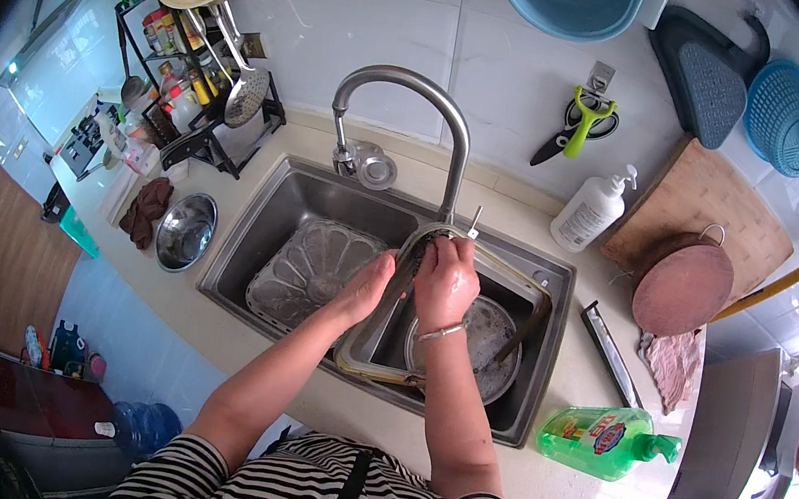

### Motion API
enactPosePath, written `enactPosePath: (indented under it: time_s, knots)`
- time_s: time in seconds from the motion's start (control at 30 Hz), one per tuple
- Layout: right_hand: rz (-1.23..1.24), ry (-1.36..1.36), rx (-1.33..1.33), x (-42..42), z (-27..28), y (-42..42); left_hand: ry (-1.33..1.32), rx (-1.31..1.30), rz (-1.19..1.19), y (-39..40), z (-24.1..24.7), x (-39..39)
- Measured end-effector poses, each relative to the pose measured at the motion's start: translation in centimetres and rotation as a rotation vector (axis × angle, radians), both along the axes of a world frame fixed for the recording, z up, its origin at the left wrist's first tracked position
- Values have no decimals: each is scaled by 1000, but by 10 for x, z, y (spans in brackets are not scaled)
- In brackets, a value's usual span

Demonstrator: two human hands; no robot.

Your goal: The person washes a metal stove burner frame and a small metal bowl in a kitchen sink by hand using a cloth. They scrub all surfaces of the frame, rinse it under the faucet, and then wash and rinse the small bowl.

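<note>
My left hand (367,287) rests against the left side of a clear rectangular frame-like lid or container (371,328), which is tilted over the right basin. My right hand (447,276), wet with some suds and wearing a bracelet, presses a dark scrubber (434,237) onto its upper left corner. Below, in the right basin, a round metal pan (481,342) holds soapy water. A clear tray with petal-shaped ridges (307,272) lies in the left basin of the steel sink (234,259). The faucet (409,80) arches just above my right hand.
A green detergent bottle (593,441) lies right of the sink, near a long metal strip (611,354). A white pump bottle (589,211) and cutting boards (703,212) stand behind. Left are a steel bowl (185,232), a brown cloth (146,212) and a spice rack (214,144).
</note>
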State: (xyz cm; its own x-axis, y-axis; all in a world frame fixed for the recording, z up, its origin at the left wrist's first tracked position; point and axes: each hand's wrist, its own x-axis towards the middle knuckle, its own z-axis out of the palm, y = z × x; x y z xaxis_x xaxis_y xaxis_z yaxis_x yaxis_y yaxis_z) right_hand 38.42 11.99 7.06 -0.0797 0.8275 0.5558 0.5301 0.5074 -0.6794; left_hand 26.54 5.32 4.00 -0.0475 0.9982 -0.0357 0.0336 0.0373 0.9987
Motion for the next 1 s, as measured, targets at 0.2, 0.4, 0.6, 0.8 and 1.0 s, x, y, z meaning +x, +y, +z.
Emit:
enactPosePath:
  time_s: [0.2, 0.4, 0.6, 0.8, 1.0]
  knots:
    - [243, -87, 121, 1, -35, -39, 158, 111, 144, 8, -10, -3]
    - [434, -257, -35, 9, -70, -84, -45, -93, -9, 34, 20, 0]
    - [512, 122, -230, 47, -64, -82, 131, -104, 84, 47, 63, 29]
    - [86, 419, -491, 119, -115, -56, 139, 85, 250, 0, 96, 23]
    - [-116, 777, -742, 156, -154, -18, -31, 276, 406, -37, 96, 3]
